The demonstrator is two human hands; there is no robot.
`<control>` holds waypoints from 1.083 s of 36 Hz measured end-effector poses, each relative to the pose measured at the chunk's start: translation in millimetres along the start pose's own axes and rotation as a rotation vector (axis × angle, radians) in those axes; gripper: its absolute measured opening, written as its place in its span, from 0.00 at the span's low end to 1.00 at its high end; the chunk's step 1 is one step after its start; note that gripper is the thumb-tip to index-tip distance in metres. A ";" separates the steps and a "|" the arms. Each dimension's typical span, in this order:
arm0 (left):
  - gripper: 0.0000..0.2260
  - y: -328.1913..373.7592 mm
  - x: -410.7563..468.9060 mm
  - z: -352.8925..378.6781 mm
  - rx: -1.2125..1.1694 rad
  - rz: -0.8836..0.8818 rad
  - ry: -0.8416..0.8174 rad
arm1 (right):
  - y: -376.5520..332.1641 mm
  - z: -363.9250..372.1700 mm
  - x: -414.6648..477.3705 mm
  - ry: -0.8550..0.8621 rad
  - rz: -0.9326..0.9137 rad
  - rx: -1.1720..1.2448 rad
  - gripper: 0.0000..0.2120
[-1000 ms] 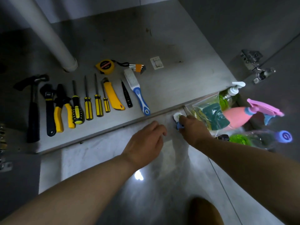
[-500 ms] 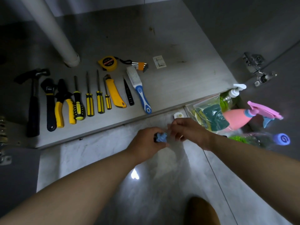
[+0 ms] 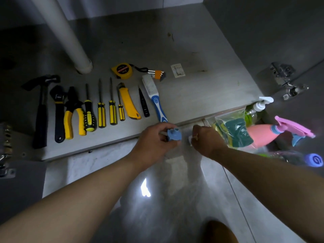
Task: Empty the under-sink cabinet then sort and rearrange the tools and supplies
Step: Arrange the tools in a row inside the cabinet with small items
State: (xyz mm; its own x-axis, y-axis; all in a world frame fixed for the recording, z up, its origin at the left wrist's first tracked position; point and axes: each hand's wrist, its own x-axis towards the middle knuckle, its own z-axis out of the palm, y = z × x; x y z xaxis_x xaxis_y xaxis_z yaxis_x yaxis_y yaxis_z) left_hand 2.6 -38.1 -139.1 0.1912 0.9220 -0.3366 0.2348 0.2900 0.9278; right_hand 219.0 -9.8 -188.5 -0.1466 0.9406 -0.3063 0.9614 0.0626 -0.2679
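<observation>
My left hand [image 3: 154, 142] grips a small blue plastic piece [image 3: 174, 134] just in front of the cabinet floor's front edge [image 3: 108, 144]. My right hand [image 3: 206, 141] is closed over a small white item [image 3: 190, 138] on the tiled floor, mostly hidden under the fingers. Tools lie in a row on the cabinet floor: hammer [image 3: 41, 109], wrench [image 3: 58, 111], yellow pliers [image 3: 73, 113], several yellow-and-black screwdrivers [image 3: 101, 109], yellow utility knife [image 3: 128, 102], black pen-like tool [image 3: 144, 104], blue-handled brush [image 3: 155, 97]. Behind them lie a yellow tape measure [image 3: 122, 71] and hex keys [image 3: 157, 74].
A white drain pipe [image 3: 66, 35] rises at the back left. To the right on the floor lie a bag of sponges [image 3: 235, 130], a pink spray bottle [image 3: 270, 134], a green soap pump bottle [image 3: 254, 111] and a blue-capped bottle [image 3: 313, 160]. A door hinge [image 3: 285, 81] is at right.
The blue piece passed from my right hand to my left, which carried it toward the cabinet edge. My right hand went back to the white item on the floor.
</observation>
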 end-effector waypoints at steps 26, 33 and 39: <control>0.19 18.5 37.9 -44.2 -0.060 0.123 0.296 | -100.5 -113.1 114.9 0.244 -0.137 0.081 0.07; 0.19 22.7 39.8 -41.4 -0.043 0.117 0.279 | -102.0 -113.4 92.4 0.329 -0.132 0.231 0.10; 0.19 28.1 39.0 -36.7 -0.038 0.111 0.261 | -103.9 -118.3 41.0 0.072 -0.242 0.430 0.05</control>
State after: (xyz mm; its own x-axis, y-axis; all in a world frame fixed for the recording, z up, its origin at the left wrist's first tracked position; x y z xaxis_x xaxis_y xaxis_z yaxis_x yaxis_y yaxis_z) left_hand -18.3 15.4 -120.2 -0.0391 0.9821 -0.1841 0.1894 0.1882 0.9637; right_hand 140.6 61.7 -65.2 -0.3223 0.9378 -0.1290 0.7166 0.1527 -0.6805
